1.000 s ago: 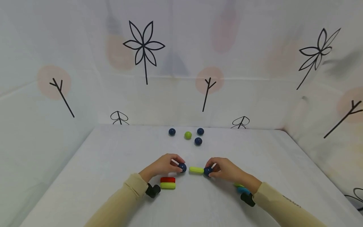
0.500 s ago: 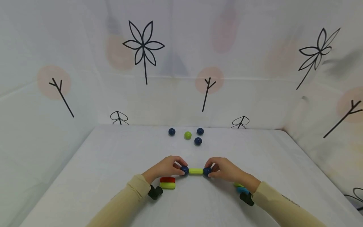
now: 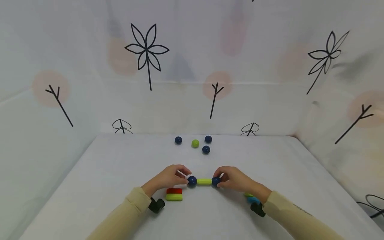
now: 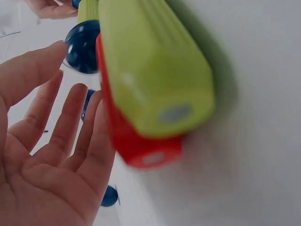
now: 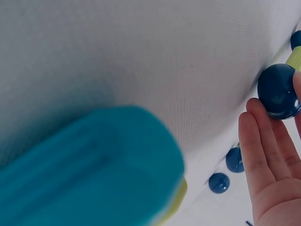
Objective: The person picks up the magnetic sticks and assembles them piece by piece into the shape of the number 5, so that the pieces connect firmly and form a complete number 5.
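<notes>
A yellow-green rod (image 3: 204, 181) lies across the table's middle, with a dark blue ball at each end. My right hand (image 3: 235, 179) pinches the right blue ball (image 3: 215, 181) between thumb and fingers. Beside the left blue ball (image 3: 192, 181) is my left hand (image 3: 168, 176), its fingers spread apart. In the left wrist view its thumb tip comes close to that ball (image 4: 83, 47); whether they touch, I cannot tell. A red rod (image 3: 174, 191) and another yellow-green rod (image 3: 174, 197) lie side by side near my left wrist.
At the back are several loose balls: a green ball (image 3: 195, 143) and blue balls (image 3: 206, 149). Under my right forearm, a blue rod (image 3: 253, 200) and a green rod (image 3: 248, 194) are partly hidden. White cloth walls (image 3: 180, 110) stand around the table.
My left hand brought its blue ball rightward onto the rod's left end, then loosened its fingers and drew back left. My right hand kept its hold. The head view shifted slightly.
</notes>
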A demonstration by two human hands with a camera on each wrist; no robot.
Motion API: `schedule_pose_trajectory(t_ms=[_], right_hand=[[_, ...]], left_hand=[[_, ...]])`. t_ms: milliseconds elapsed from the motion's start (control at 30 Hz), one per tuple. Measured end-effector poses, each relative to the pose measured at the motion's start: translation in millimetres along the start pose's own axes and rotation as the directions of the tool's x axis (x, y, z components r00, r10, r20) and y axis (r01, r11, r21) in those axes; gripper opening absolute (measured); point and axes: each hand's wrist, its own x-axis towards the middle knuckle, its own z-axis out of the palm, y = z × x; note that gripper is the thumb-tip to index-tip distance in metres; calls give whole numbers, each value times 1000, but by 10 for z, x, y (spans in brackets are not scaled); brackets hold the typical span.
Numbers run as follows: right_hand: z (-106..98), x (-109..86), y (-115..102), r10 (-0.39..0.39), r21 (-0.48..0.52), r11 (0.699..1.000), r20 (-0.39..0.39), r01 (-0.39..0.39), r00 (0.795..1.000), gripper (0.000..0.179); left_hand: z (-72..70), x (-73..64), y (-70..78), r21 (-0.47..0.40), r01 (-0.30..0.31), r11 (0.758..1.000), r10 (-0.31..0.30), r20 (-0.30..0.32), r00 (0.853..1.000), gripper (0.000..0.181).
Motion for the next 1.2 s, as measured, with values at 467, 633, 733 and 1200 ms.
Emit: schedule_pose_trajectory(t_ms=[467, 633, 733, 1200], right_hand=[[26, -36, 20, 14, -18, 1000, -14, -15, 1000, 24], [12, -26, 23, -1, -28, 1000, -8, 1, 1000, 24], [9, -17, 12, 0, -30, 1000, -5, 0, 1000, 24], [12, 13, -21, 13, -28, 1000, -4, -13, 1000, 25]], left_hand=[[-165, -244, -46, 119, -25, 993, 17, 73, 997, 20], [-137, -285, -18, 137, 4, 991, -17, 97, 995, 17], [-138, -306, -16, 143, 8, 990, -23, 105, 994, 17], [-133, -309, -80, 161, -4, 987, -11, 95, 995, 14]])
